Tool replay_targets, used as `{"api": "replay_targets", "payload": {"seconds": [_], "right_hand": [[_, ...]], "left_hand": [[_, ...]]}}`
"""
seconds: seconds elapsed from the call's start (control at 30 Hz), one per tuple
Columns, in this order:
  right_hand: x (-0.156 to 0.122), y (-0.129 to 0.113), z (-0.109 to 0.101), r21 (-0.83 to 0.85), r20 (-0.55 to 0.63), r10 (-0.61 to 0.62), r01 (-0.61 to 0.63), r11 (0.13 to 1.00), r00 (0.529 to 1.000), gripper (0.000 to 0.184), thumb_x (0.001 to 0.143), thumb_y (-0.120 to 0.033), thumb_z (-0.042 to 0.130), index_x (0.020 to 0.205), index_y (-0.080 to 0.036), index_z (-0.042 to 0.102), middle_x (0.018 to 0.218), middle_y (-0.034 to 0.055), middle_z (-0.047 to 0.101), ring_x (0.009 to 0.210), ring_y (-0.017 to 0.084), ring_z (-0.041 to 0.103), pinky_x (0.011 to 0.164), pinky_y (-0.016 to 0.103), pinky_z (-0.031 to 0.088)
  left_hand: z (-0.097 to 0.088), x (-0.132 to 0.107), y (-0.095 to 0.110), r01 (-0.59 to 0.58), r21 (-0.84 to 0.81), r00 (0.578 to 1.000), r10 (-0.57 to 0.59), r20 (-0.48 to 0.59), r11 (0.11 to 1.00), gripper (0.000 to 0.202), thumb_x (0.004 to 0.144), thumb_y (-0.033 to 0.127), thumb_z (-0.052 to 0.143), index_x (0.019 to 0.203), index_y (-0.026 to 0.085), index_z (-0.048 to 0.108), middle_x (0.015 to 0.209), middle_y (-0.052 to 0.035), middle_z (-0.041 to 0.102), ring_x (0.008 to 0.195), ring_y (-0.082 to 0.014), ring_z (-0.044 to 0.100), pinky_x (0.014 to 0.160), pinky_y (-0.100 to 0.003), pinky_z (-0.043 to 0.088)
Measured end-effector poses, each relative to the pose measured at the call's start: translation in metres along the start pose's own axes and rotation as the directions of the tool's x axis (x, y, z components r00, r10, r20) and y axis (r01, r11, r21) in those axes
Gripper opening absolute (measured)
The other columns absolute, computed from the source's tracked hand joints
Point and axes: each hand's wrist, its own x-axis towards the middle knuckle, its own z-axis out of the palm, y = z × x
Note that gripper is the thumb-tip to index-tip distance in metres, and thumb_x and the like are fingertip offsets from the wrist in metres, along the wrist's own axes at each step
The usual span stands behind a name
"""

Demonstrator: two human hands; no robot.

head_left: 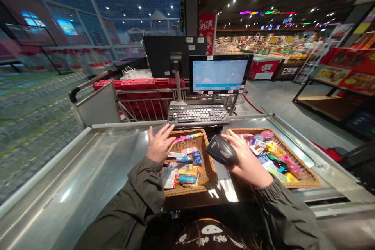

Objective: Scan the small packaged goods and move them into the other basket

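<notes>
Two bare hands at work over a silver metal counter [73,185]. The handling of the small goods appears to be in progress, not finished: assorted bright packages, among them a small dark-blue box [197,158], lie in the left-hand brown woven basket [213,174], and a pink, flared plastic piece [291,165] lies among further goods in the right-hand brown woven basket [312,177]. Which basket holds finished goods and which holds those left, I cannot tell from here; the writing on the lit black-framed monitor [221,74] is too small to read.

The slender pink-and-yellow stick-shaped item [189,137] is above the far part of the left-hand basket, higher than the packages. Its long axis runs from side to side, the left end at the left hand [159,143], the right end angled slightly away toward the basket's far right corner; which end is its tip is unclear. The left fingers appear pinched on its end, though the thumb is hidden.

The right hand [249,160] is wrapped round a black plastic handheld scanner [222,150], between the two baskets. The scanner's broad nose points left, toward the left-hand basket, its body sloping down to the right into the palm.
</notes>
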Motion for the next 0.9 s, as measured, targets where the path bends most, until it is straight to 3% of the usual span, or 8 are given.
{"api": "replay_targets", "payload": {"seconds": [0.43, 0.7, 0.9], "right_hand": [[0.005, -0.013, 0.010, 0.025, -0.004, 0.004, -0.004, 1.000, 1.000, 0.050, 0.076, -0.020, 0.057, 0.126, -0.018, 0.056, 0.146, 0.0156, 0.045, 0.146, 0.037, 0.021, 0.113, 0.067, 0.021], [0.006, -0.017, 0.012, 0.007, 0.006, 0.020, -0.020, 1.000, 1.000, 0.050, 0.075, -0.018, 0.056, 0.125, -0.016, 0.056, 0.146, 0.0158, 0.044, 0.146, 0.038, 0.020, 0.113, 0.068, 0.019], [0.007, -0.018, 0.015, 0.006, -0.002, 0.024, -0.024, 1.000, 1.000, 0.047, 0.076, -0.019, 0.056, 0.122, -0.017, 0.058, 0.145, 0.0150, 0.044, 0.146, 0.037, 0.021, 0.114, 0.067, 0.018]], "left_hand": [[0.028, -0.039, -0.019, 0.032, -0.038, 0.961, -0.020, 0.275, 0.999, 0.019, 0.091, 0.025, 0.055, 0.084, 0.025, 0.073, 0.136, -0.0069, 0.059, 0.131, -0.0295, 0.050, 0.112, -0.071, 0.006], [0.046, -0.047, -0.024, 0.080, -0.020, 0.922, -0.066, 0.381, 0.997, 0.022, 0.088, 0.023, 0.058, 0.073, 0.023, 0.074, 0.136, -0.0078, 0.060, 0.133, -0.0320, 0.048, 0.112, -0.073, 0.005], [0.063, -0.048, -0.026, 0.066, -0.019, 0.867, -0.048, 0.496, 0.998, 0.022, 0.086, 0.019, 0.059, 0.070, 0.023, 0.074, 0.134, -0.0081, 0.061, 0.135, -0.0315, 0.045, 0.113, -0.072, 0.007]]}}
